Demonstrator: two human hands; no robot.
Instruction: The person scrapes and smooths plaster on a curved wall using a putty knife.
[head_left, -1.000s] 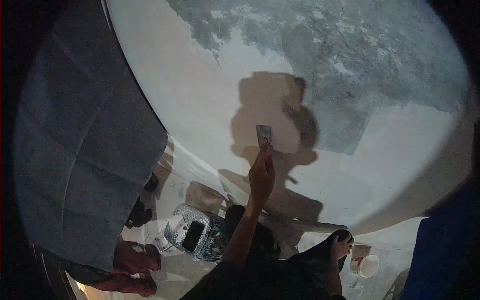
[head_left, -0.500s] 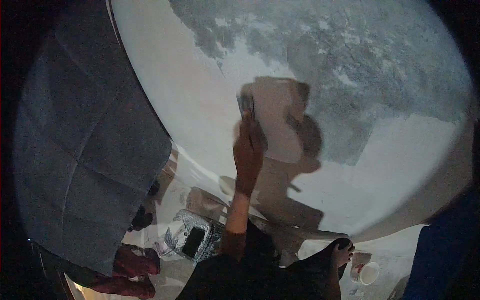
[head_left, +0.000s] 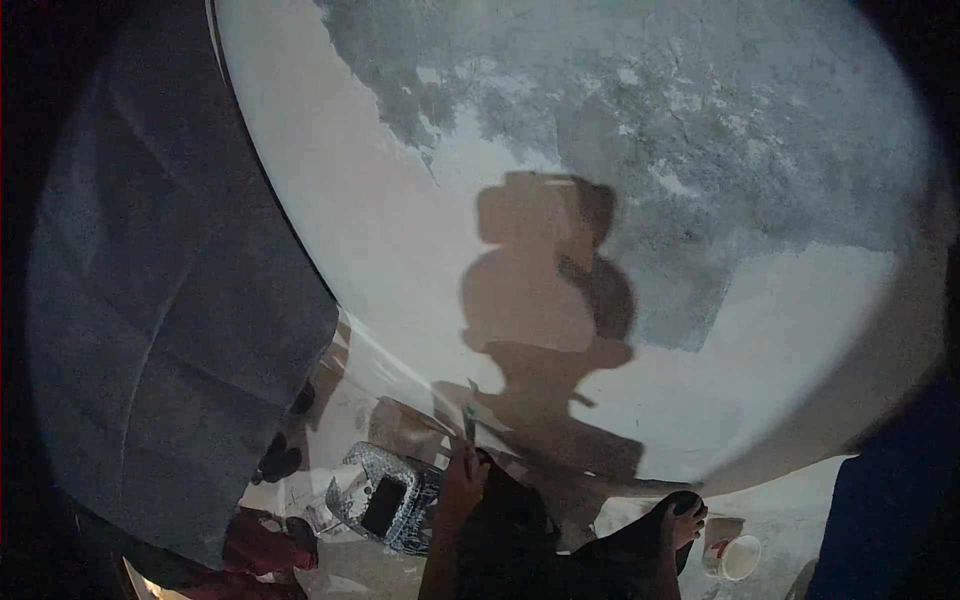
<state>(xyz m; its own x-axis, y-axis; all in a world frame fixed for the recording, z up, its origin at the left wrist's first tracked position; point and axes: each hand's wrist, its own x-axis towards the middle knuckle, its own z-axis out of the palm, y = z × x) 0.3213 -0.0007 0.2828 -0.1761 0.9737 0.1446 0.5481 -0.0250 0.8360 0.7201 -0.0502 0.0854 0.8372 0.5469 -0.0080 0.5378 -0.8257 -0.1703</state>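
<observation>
My left hand (head_left: 462, 483) is closed around the handle of a putty knife (head_left: 470, 425), its thin blade pointing up and seen nearly edge-on. That hand is low, near the wall's bottom edge and beside a silver, crinkly-surfaced tub (head_left: 372, 462) with a black rectangular piece (head_left: 384, 506) in it. My right hand (head_left: 687, 520) lies on my bent knee, its fingers apart and holding nothing. Before me rises a wall (head_left: 350, 240), smooth white on the left and lower parts. Rough grey with white patches covers its upper right.
A dark grey covering (head_left: 170, 250) hangs at the left. Below it are dark footwear (head_left: 280, 458) and maroon cloth (head_left: 265, 545). A white bucket (head_left: 738, 557) stands right of my knee. Dark blue material (head_left: 890, 500) borders the right. A head-and-shoulders shadow falls on the wall.
My left hand has come down from the middle of the wall to beside the tub, bringing the putty knife away from the surface. My right hand stays on the knee.
</observation>
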